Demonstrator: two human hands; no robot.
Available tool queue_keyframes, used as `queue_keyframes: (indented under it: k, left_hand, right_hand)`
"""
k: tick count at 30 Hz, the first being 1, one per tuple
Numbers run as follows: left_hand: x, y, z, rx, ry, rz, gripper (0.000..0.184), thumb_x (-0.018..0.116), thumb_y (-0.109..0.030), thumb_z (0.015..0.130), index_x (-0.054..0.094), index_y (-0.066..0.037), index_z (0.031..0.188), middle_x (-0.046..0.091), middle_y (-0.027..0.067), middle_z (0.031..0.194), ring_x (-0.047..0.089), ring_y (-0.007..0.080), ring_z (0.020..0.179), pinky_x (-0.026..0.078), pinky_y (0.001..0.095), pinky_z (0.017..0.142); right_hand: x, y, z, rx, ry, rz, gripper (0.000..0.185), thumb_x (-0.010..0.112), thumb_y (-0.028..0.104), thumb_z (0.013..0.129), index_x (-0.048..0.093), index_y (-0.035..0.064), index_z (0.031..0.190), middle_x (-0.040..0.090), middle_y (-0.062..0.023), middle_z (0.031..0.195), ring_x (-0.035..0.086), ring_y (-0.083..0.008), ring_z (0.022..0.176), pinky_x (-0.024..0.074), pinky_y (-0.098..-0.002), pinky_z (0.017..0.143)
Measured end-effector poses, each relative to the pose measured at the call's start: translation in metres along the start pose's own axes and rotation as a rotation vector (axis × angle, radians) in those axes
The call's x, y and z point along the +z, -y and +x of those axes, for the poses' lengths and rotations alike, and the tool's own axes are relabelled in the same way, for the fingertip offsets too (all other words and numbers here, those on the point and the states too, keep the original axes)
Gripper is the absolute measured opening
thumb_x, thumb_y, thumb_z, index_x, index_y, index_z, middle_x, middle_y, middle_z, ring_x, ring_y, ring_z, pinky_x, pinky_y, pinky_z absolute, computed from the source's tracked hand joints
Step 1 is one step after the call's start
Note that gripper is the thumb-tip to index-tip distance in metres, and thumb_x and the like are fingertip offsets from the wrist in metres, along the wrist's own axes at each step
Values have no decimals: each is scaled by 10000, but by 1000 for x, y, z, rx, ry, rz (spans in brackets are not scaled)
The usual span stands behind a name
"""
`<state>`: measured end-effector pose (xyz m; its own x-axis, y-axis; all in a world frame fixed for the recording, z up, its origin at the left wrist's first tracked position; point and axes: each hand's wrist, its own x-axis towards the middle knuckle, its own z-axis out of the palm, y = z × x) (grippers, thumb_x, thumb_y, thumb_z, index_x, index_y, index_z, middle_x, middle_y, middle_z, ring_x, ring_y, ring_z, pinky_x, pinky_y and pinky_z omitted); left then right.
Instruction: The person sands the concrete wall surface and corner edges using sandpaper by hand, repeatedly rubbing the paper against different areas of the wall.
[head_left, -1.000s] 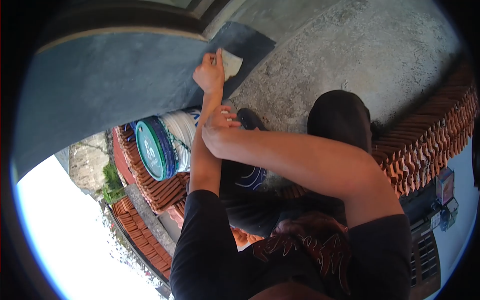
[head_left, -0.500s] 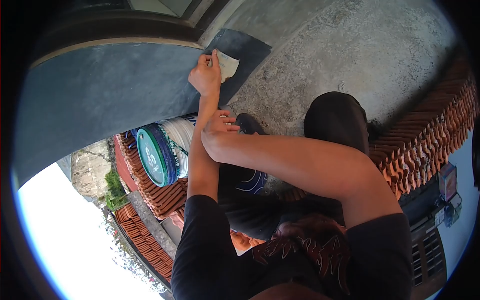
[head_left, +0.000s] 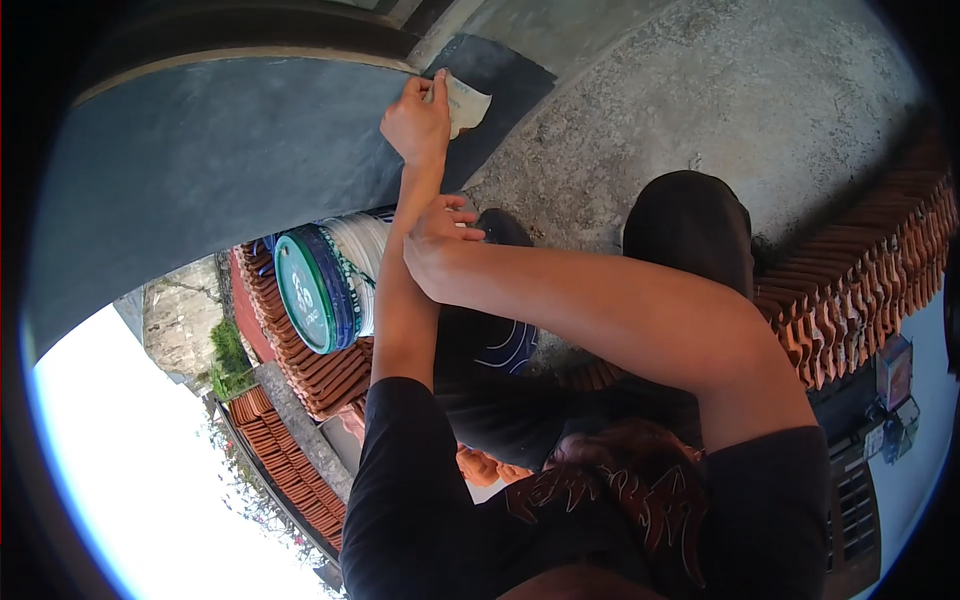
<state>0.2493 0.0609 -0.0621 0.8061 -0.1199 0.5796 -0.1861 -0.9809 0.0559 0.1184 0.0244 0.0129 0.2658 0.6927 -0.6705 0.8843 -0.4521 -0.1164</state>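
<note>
My left hand [head_left: 418, 122] is closed on a piece of sandpaper [head_left: 467, 107], its pale printed back showing and one edge brown. The sheet lies against the dark grey painted strip [head_left: 510, 75] at the corner of the wall, below a wooden frame. Crossing over my left forearm, my right hand [head_left: 440, 232] has its fingers loosely bent and apart. Nothing shows in them, though the palm is partly hidden. Beside my forearms is a white bucket [head_left: 362, 245] with a green lid [head_left: 305, 290].
Rough grey concrete [head_left: 640, 110] lies beyond my knee [head_left: 690, 225]. Stacked orange roof tiles [head_left: 850, 290] run along the right, with more roof tiles [head_left: 335, 385] below the bucket. A dark grey wall [head_left: 220, 150] fills the upper left. A dark wooden frame [head_left: 250, 40] tops it.
The sandpaper and my left hand appear slightly higher and further right in the view. The view itself has shifted a little. My right hand remains across my left forearm.
</note>
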Motion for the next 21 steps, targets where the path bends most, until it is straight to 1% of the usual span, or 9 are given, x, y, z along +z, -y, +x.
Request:
queue_keyframes:
  k: [1, 4, 6, 7, 10, 11, 16, 19, 21]
  left_hand:
    - [-1, 2, 1, -5, 6, 7, 360, 762, -457, 892, 720, -135, 737, 716, 98, 668, 703, 358, 619, 521, 452, 554]
    - [-5, 1, -1, -13, 7, 6, 357, 768, -456, 889, 724, -135, 741, 717, 95, 669, 706, 352, 619, 520, 447, 548]
    - [-11, 3, -3, -21, -26, -2, 355, 769, -454, 889, 724, -135, 740, 716, 94, 668, 707, 349, 617, 520, 445, 545]
    - [-13, 4, -3, -62, 8, -42, 354, 772, -452, 888, 720, -137, 735, 714, 87, 663, 705, 344, 609, 521, 446, 543]
    - [-5, 6, -2, 8, -17, -23, 358, 770, -445, 892, 712, -131, 731, 715, 91, 666, 700, 347, 599, 517, 445, 538]
    - [-1, 7, -1, 73, -74, 6, 357, 766, -437, 897, 702, -131, 725, 711, 97, 660, 698, 350, 596, 513, 449, 534]
    - [-2, 6, -2, 37, -26, -4, 344, 762, -428, 898, 690, -141, 724, 692, 97, 634, 693, 355, 594, 513, 463, 546]
    - [-5, 6, -1, 38, 9, -6, 347, 754, -436, 902, 690, -139, 734, 691, 99, 631, 694, 362, 600, 516, 466, 551]
    - [-6, 8, -3, 25, 39, 1, 349, 747, -443, 906, 691, -139, 743, 689, 102, 627, 695, 368, 604, 517, 471, 552]
  right_hand:
    - [0, -2, -2, -12, -16, -1, 326, 685, 279, 936, 759, 69, 1174, 777, -178, 1089, 694, -343, 1111, 445, -561, 982]
    - [-4, 7, 1, 41, 48, -44, 353, 683, 329, 941, 742, 108, 1209, 772, -114, 1155, 661, -313, 1178, 437, -558, 993]
    - [-12, 5, 20, -117, 153, -157, 394, 632, 382, 982, 688, 136, 1285, 738, -48, 1243, 631, -309, 1233, 410, -557, 1042]
    - [-13, 0, 26, -195, 203, -206, 415, 607, 408, 1002, 661, 151, 1323, 721, -16, 1286, 616, -307, 1261, 396, -556, 1066]
    - [-13, -1, 37, -163, 264, -232, 424, 598, 418, 1006, 657, 149, 1328, 698, -20, 1339, 615, -309, 1264, 384, -561, 1080]
    - [-15, 1, 37, -134, 265, -236, 427, 596, 426, 1005, 654, 159, 1333, 690, -19, 1353, 612, -308, 1270, 383, -561, 1081]
    - [-10, 4, 14, 12, 223, -190, 460, 584, 465, 1004, 636, 174, 1356, 668, -25, 1391, 585, -312, 1308, 378, -562, 1086]
    - [-17, -3, 78, -271, 355, -168, 493, 600, 479, 989, 636, 141, 1347, 683, -39, 1355, 587, -327, 1302, 392, -562, 1073]
    - [-9, 2, 56, -111, 265, -180, 482, 599, 472, 991, 640, 140, 1338, 683, -48, 1353, 596, -329, 1293, 397, -562, 1066]
